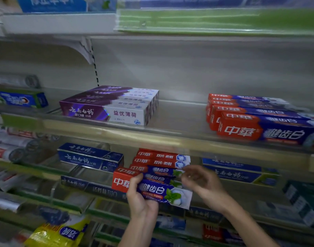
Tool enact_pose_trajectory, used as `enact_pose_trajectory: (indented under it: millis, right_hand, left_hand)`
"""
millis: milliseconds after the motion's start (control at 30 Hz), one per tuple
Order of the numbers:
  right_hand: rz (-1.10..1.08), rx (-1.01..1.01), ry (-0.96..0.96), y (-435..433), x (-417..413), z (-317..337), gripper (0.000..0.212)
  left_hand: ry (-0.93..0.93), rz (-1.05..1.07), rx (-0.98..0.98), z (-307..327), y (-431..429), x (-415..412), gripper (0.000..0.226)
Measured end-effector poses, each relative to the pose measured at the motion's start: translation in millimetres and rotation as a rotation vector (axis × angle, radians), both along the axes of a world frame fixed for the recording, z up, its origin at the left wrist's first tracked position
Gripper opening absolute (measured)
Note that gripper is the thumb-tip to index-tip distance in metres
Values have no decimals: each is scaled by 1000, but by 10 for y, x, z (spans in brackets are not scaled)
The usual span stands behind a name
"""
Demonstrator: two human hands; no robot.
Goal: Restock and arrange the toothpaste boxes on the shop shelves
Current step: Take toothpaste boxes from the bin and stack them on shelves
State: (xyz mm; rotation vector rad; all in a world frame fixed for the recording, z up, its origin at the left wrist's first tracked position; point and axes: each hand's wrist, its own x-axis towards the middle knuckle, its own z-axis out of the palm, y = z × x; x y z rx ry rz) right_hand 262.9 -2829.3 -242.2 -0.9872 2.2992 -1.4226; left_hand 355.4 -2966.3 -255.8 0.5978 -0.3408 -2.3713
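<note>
My left hand (141, 196) grips a stack of red-and-blue toothpaste boxes (159, 186) from below, its fingers curled over the front box. Just right of the stack, my right hand (200, 179) hovers with loosely curled fingers near the boxes' right ends; contact is unclear. Behind the held stack, red toothpaste boxes (161, 159) lie on the lower shelf. On the middle shelf (179, 111), a row of matching red-and-blue boxes (255, 120) lies at the right. A block of purple-and-white boxes (113, 106) lies at the centre-left, with bare shelf between the two groups.
Dark blue toothpaste boxes (90, 157) sit left of the red ones, and more blue boxes (238, 172) at the right. A clear shelf-edge rail (152, 136) fronts the middle shelf. A yellow pack (58, 232) lies bottom left. The top shelf (206, 20) overhangs above.
</note>
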Motion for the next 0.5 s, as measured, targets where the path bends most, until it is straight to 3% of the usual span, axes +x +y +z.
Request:
enact_pose_trajectory:
  millis: [133, 333, 500]
  right_hand:
    - [97, 128, -2, -6, 101, -59, 49]
    - [119, 171, -84, 0, 196, -52, 38]
    - [82, 161, -93, 65, 175, -42, 48]
  left_hand:
    - [-21, -17, 6, 2, 2, 66, 40]
    - [-34, -36, 3, -20, 42, 95, 46]
    - [-12, -54, 1, -9, 68, 109, 49]
